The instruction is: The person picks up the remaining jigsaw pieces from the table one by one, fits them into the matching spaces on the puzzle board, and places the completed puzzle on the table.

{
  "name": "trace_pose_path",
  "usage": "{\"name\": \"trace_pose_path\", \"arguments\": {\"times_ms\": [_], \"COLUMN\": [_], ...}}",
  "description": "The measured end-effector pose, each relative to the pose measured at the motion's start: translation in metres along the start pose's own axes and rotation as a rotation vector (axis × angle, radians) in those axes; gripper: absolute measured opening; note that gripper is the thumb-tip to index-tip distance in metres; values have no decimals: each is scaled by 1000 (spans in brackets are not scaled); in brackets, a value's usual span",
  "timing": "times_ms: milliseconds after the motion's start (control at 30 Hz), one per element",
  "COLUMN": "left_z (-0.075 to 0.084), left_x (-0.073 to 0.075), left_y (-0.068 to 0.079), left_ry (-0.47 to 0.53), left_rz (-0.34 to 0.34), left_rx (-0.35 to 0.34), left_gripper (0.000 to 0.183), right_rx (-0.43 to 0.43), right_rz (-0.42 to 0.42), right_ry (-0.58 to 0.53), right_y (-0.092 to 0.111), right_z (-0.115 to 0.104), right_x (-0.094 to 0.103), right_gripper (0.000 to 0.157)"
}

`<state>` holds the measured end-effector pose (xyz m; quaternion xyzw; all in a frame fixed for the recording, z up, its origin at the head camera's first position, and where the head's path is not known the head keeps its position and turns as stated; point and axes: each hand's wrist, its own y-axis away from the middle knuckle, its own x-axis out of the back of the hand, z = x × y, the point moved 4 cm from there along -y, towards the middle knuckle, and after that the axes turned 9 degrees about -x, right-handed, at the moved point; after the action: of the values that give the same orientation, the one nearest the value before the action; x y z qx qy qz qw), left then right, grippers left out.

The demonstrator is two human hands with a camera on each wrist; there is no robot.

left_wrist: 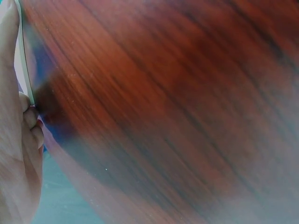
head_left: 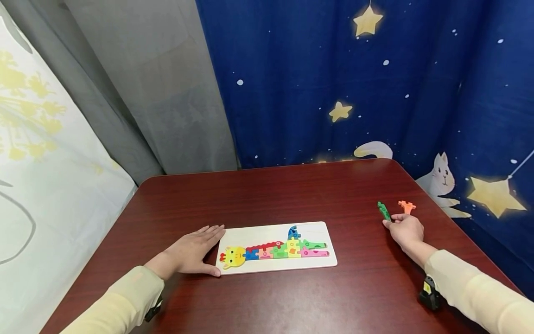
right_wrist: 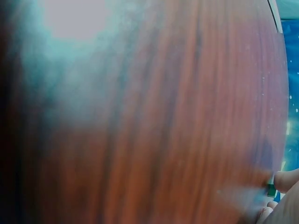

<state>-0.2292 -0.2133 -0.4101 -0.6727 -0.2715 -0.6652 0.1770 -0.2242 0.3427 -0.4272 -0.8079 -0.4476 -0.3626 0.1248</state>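
Note:
A white puzzle board (head_left: 271,267) lies on the table with a colourful giraffe made of interlocking pieces, its yellow head (head_left: 234,256) at the left end. My left hand (head_left: 193,250) rests at the board's left edge, fingers straight at the far corner and thumb at the near one. Off to the right, my right hand (head_left: 406,231) pinches a green puzzle piece (head_left: 383,210) between thumb and fingers; in the right wrist view only a bit of the green piece (right_wrist: 271,189) shows. Just beyond those fingers is an orange puzzle piece (head_left: 406,206), its lower end hidden by the hand.
The dark red wooden table (head_left: 267,301) has rounded far corners. Behind it hang a grey curtain (head_left: 167,93) and a blue star-patterned curtain (head_left: 292,69). A white cloth with yellow print (head_left: 54,185) stands along the left side.

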Motion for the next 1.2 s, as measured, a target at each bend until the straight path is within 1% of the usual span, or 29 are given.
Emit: {"name": "trace_pose_path", "arguments": {"times_ms": [200, 800, 1000, 1200], "left_z": [0, 1, 0, 0], "left_x": [-1, 1, -1, -1], "left_y": [1, 1, 1, 1], "left_ry": [-5, 0, 1, 3], "left_rz": [5, 15, 14, 19], "left_rx": [-2, -3, -4, -6], "left_gripper": [116, 115, 115, 115], "right_rx": [15, 23, 41, 52], "right_rz": [13, 4, 9, -2], "right_ry": [15, 45, 45, 41], "right_y": [0, -1, -1, -1], "right_z": [0, -1, -3, -3], "right_x": [-1, -1, 0, 2], "right_gripper": [35, 32, 27, 26]}}
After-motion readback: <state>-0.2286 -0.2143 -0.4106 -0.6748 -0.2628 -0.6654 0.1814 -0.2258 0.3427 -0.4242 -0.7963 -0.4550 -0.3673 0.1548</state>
